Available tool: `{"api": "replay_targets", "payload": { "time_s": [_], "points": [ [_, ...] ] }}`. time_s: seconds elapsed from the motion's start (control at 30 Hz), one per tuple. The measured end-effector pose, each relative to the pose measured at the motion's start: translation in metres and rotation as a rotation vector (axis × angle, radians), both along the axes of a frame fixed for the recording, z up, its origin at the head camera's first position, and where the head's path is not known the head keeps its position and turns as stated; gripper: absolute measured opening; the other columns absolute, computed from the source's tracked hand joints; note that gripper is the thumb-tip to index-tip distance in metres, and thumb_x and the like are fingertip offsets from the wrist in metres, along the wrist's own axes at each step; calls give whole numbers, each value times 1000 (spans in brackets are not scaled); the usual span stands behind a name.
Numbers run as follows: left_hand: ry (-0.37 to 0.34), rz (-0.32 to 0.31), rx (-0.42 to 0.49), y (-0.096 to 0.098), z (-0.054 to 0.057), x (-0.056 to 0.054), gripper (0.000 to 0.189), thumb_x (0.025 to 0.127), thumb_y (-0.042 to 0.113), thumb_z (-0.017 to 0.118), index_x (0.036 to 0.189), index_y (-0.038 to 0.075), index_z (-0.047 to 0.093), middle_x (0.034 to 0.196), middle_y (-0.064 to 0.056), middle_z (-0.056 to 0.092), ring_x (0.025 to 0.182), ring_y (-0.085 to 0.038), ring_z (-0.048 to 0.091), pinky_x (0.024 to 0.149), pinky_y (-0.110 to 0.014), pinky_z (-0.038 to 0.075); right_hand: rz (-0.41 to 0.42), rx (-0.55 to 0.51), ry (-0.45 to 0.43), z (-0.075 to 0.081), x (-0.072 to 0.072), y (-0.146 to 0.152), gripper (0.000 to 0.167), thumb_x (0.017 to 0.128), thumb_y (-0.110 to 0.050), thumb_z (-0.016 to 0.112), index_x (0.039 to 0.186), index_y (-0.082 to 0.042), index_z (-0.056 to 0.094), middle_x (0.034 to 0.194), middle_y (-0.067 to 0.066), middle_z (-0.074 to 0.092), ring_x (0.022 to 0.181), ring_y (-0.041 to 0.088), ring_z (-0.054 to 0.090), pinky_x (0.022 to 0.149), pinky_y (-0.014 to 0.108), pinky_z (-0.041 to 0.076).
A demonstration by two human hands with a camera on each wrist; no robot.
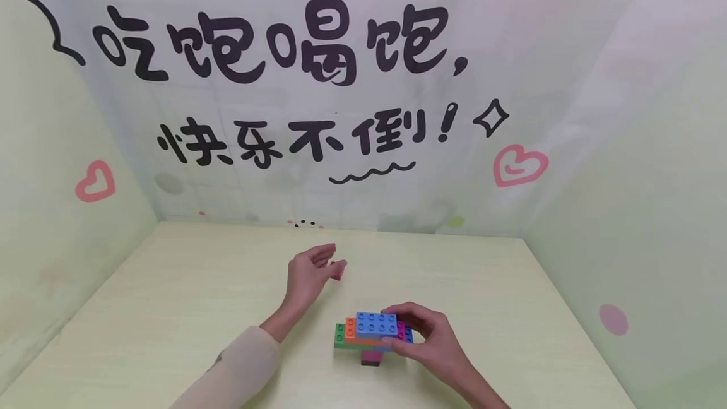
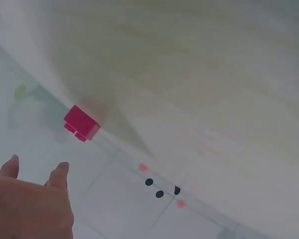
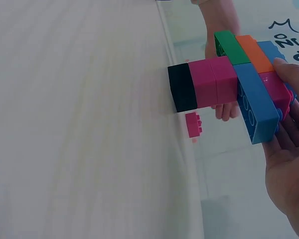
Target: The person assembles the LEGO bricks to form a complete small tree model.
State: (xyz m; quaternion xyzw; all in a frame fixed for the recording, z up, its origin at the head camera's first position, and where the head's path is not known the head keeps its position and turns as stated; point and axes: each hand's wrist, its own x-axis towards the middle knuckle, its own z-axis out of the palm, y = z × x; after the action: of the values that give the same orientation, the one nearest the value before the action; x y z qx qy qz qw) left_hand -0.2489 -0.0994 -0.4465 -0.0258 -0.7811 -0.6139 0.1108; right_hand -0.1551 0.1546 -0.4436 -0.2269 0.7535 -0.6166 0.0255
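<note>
My right hand grips the upper part of a built toy-brick structure, thumb on the near side and fingers behind. A light blue brick tops it, over green, orange, magenta and blue bricks. Below, a narrow stem of magenta bricks ends in a black brick at the tabletop. Farther back, my left hand reaches over the table with fingers extended and thumb apart. A loose magenta brick stands on the table just beyond those fingertips, partly hidden by the thumb in the head view.
The pale wooden tabletop meets a back wall printed with large black characters. Side walls with pink hearts and spots enclose the table at left and right.
</note>
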Motion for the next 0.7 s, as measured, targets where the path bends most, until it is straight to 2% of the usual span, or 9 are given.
{"api": "replay_targets", "payload": {
  "time_s": [0.13,0.33,0.47,0.7],
  "points": [
    [-20,58,-144,5,-10,-13,52,77,17,85,123,2,67,119,-12,68,112,-26,63,91,-35,51,-3,0,2,1,0,0,36,81,-16,82,115,-14,69,114,3,67,101,25,64,93,32,50],
    [-53,99,-312,10,-19,-20,52,75,16,87,121,2,67,114,-14,69,107,-29,65,91,-40,51,-7,4,-13,1,0,-1,35,82,-17,82,114,-15,70,114,3,68,102,25,64,93,32,50],
    [-67,113,-360,10,-26,-22,49,75,14,87,119,3,69,111,-14,70,105,-29,66,92,-41,51,-11,6,-20,1,0,0,35,81,-18,82,114,-16,70,114,2,68,102,24,64,93,32,51],
    [-71,141,-368,9,-34,-23,48,75,12,86,119,3,69,112,-13,70,107,-31,63,93,-42,50,-3,-2,-2,0,0,0,35,81,-17,82,114,-15,70,113,2,68,101,25,64,93,32,51]
  ]
}}
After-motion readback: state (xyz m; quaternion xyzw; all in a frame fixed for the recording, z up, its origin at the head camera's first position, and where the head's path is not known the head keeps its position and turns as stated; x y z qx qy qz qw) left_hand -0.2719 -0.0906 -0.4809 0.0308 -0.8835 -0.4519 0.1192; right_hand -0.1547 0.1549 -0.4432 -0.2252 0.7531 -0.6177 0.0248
